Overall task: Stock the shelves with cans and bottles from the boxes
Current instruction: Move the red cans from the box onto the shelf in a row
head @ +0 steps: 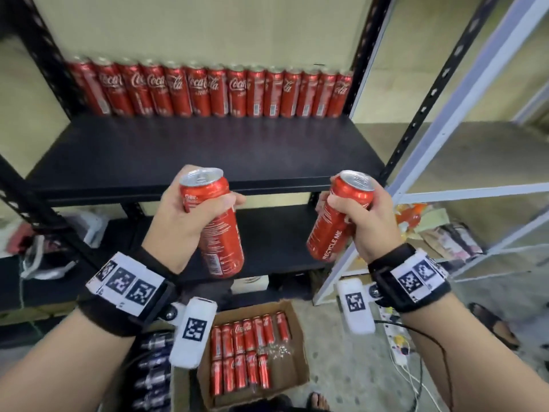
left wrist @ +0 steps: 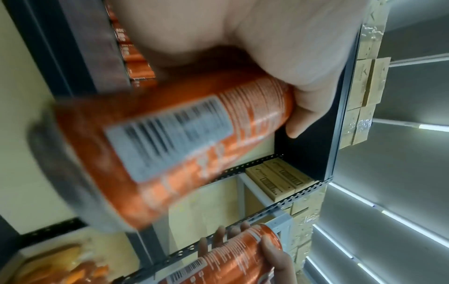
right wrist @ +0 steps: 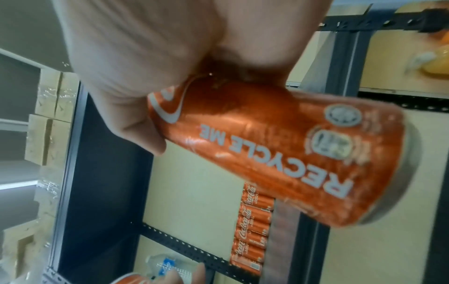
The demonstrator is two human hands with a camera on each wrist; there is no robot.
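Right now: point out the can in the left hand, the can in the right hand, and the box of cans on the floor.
Left-hand can [head: 218,230], head view, on its red side below the thumb.
Right-hand can [head: 332,233], head view, on its red side by the lettering.
Box [head: 292,379], head view, on its bare cardboard bottom right of the cans.

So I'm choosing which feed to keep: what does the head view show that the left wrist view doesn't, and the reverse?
Head only: the box of cans on the floor, and the bare front of the shelf.
Left wrist only: the barcode on the left can and tan cartons on the next rack.
Both: the left hand gripping one can, the right hand gripping another, and the row of cans on the shelf.
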